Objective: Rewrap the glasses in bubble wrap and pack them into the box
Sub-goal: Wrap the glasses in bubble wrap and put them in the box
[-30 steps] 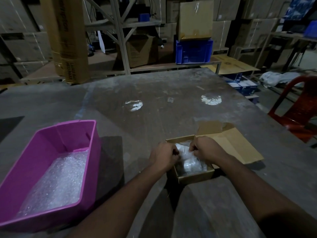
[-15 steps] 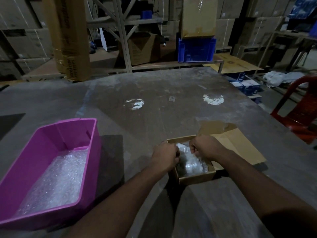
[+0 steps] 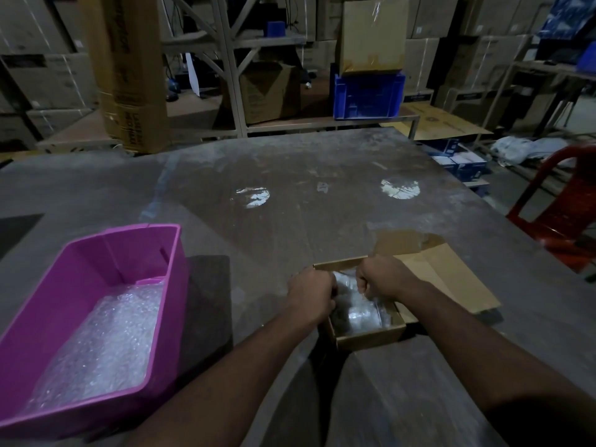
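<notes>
Both hands, left [image 3: 311, 296] and right [image 3: 383, 279], grip curled around bubble wrap [image 3: 358, 309] inside the box [image 3: 371, 340], at five o'clock on the worktop [image 3: 306, 221].

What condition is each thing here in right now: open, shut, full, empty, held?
Cardboard box: open, flap folded out to the right, bubble-wrapped bundle inside.
Bubble-wrapped bundle: in the box, both hands on it.
Left hand: curled, gripping the wrap.
Right hand: curled, gripping the wrap.
Pink bin: open, bubble wrap lying on its bottom.
</notes>
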`<state>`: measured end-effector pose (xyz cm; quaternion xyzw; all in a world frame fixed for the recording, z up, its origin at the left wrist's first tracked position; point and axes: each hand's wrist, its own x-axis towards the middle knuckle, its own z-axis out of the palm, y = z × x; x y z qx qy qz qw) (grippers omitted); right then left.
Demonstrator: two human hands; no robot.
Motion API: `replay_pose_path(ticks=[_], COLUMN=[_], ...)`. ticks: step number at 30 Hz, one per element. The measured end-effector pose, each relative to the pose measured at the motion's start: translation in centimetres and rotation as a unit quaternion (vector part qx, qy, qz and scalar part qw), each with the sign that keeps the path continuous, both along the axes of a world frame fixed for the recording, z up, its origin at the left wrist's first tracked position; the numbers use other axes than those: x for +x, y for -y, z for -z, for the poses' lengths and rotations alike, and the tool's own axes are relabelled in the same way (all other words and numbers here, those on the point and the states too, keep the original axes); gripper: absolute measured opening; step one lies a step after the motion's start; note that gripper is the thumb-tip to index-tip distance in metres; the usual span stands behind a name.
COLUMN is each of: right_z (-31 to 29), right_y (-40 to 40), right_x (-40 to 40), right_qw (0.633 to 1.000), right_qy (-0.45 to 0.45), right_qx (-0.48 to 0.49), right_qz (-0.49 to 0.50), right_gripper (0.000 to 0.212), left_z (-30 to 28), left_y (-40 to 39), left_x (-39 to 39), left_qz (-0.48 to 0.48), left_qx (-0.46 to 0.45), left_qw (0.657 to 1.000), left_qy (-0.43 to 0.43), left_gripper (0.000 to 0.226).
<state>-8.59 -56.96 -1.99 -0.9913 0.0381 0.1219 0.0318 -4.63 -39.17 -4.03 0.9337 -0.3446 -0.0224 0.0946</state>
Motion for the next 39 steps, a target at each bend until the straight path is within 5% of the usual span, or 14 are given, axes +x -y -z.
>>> replay_pose_path(ticks=[8, 30, 34, 39], right_z=[-0.5, 0.3, -0.3, -1.4], right_y=[-0.2, -1.3, -1.1, -1.9], right_x=[-2.1, -3.0, -2.9, -1.8], right_qw=[0.998, 0.999, 0.996, 0.976], right_qy=[0.051, 0.034, 0.061, 0.131], right_qx=[0.025, 0.039, 0.060, 0.148], right_qz=[-0.005, 0.011, 0.039, 0.095], right_gripper=[0.015, 0.030, 0.034, 0.038], left_z=[-0.3, 0.1, -0.1, -1.8], left_y=[-0.6, 0.5, -0.3, -3.2], left_x=[0.2, 0.3, 1.1, 3.4], left_qz=[-0.007, -0.001, -0.019, -0.076], left_qx=[-0.038, 0.045, -0.031, -0.223], left_qw=[0.999, 0.999, 0.997, 0.953], left_qy=[-0.017, 0.010, -0.075, -0.188], left_gripper=[0.016, 0.012, 0.015, 0.008])
